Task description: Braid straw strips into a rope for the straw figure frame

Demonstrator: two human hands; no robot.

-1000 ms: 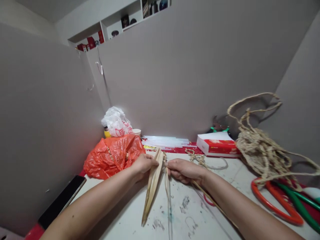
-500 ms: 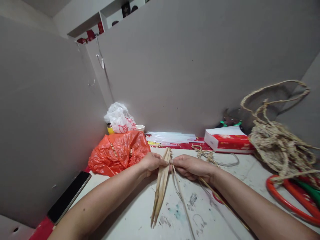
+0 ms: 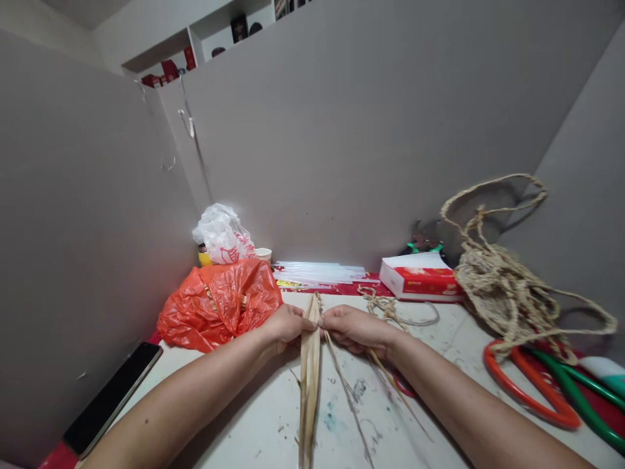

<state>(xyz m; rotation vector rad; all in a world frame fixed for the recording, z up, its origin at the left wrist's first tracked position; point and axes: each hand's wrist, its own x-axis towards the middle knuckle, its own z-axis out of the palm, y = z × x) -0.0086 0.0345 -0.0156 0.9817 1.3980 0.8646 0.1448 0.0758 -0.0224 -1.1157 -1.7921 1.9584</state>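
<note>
My left hand (image 3: 286, 324) is closed in a pinch on the top of a bundle of dry tan leaf strips (image 3: 309, 384) that hangs down over the white table (image 3: 273, 417). My right hand (image 3: 352, 329) is closed on the same top end from the right side, touching the left hand. Thin loose strands (image 3: 349, 397) trail from under my right hand towards me across the table.
An orange plastic bag (image 3: 217, 303) and a white bag (image 3: 222, 236) lie at the back left, a black phone (image 3: 110, 398) at the left edge. Clear sticks (image 3: 319, 273), a red-white box (image 3: 420, 277), a tangle of straw rope (image 3: 508, 286) and red and green hoops (image 3: 541, 387) sit behind and right.
The leaf bundle has swung from slanting left to hanging nearly straight towards me. Both hands stay pinched together at its top; the view shifted slightly.
</note>
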